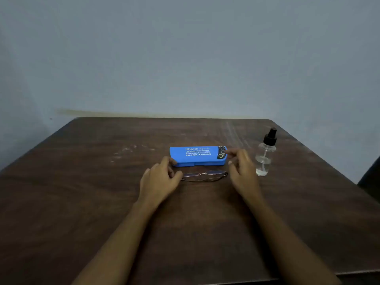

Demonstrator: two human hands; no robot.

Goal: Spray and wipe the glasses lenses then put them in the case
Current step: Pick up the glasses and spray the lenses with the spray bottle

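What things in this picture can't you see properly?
Head view, the only one:
1. Inside of the case: it is shut, so nothing inside shows.
2. The small print on the case: too small and blurred to read.
3. Left end of the glasses: behind the left hand.
4. The right hand: blurred, so whether it touches the case is unclear.

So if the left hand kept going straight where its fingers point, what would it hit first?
Most likely the left end of the blue case: the left hand has its fingertips right at it, though contact is unclear.
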